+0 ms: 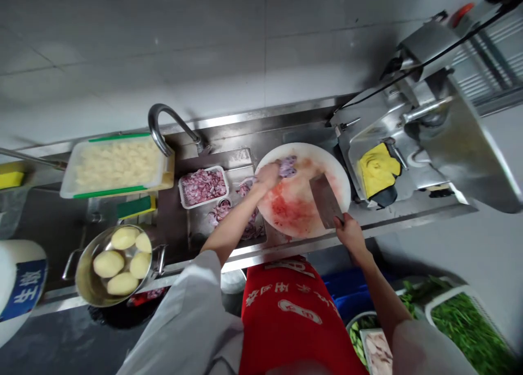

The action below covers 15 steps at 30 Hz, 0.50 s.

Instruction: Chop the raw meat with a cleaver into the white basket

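Note:
My left hand point(267, 175) is closed on some purplish meat point(287, 167), perhaps gizzards, at the upper left of the round white chopping board point(302, 222). Its fingertips are blurred. My right hand point(350, 234) grips the handle of a cleaver point(325, 201), its broad blade lying over the right part of the board. Red, bloody stains cover the middle of the board. To the left, a white basket point(204, 187) holds chopped purplish meat, and more loose meat point(220, 212) lies in the steel sink beside it, partly behind my left forearm.
A faucet point(175, 119) arches above the sink. On the left are a lidded tub point(114, 165), a sponge point(137, 206) and a steel pot point(87, 271) of peeled potatoes. A steel machine point(469, 140) with a yellow cloth point(378, 169) stands right. Greens point(469, 320) fill a low basket.

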Motion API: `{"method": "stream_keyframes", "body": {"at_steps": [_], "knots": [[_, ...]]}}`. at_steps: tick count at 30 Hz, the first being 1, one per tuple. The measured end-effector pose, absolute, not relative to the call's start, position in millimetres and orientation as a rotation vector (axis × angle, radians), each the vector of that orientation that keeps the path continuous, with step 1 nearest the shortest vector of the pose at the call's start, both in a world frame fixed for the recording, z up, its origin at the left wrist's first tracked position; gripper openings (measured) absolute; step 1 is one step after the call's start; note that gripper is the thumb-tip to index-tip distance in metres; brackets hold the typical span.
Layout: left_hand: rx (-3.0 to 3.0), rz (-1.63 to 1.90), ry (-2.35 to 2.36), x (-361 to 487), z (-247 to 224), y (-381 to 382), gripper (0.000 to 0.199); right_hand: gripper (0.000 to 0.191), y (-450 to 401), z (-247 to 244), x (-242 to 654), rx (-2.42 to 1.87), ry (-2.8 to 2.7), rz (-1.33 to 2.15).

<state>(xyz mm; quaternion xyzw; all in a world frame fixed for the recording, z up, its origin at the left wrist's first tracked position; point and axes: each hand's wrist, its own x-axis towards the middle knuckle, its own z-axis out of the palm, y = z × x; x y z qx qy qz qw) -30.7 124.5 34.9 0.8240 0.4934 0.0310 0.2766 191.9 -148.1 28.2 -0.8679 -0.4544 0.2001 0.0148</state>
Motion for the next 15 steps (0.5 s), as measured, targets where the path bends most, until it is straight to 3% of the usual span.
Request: {"method": "stream_keyframes", "body": {"at_steps": [4,7,10,15], "knots": [[2.362,-0.042,1.23,68,26,124,0.056,0.029,-157,28,218,-2.74,-1.393,0.621],[2.45,-0.065,1.226,69,13,120,0.076,0.029,-160,23,224,-2.724,-1.387,0.657],[2.472,0.035,1.266,8,0,110,0.077,0.029,-160,18,222,-2.692,-1.342,0.681],[2.05,0.354,1.844,-159,-54,65,0.044,0.03,-164,10,221,-2.625,-1.302,0.659]]}}
